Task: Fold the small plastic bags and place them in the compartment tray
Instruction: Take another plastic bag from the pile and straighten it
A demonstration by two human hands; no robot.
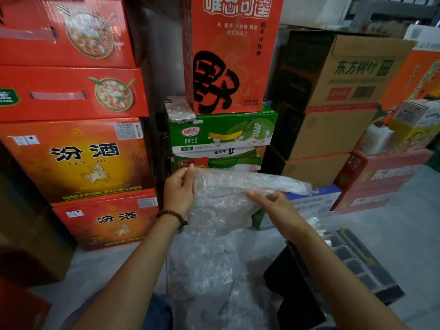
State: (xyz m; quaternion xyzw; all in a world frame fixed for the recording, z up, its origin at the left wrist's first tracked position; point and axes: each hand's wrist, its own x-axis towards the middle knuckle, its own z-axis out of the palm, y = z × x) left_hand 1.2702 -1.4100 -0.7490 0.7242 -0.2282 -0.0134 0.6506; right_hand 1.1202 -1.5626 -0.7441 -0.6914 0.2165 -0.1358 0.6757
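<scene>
My left hand (pixel 179 186) pinches the upper left corner of a clear bag (pixel 221 198) between thumb and fingers, with a bead bracelet (pixel 172 216) on the wrist. My right hand (pixel 273 203) grips the bag's top edge further right, its fingers curled under the film. The bag is held up in the air between both hands; its right end sticks out past my right hand and the rest hangs crumpled. Below it lies a loose heap of more bags (pixel 214 277). The dark tray (pixel 381 279) sits to my right on something black, beside my right forearm, with white pieces at its far end that I cannot make out. Stacked red boxes (pixel 71 91), a green box (pixel 223 129) and brown cartons (pixel 333 91) stand ahead of me.
</scene>
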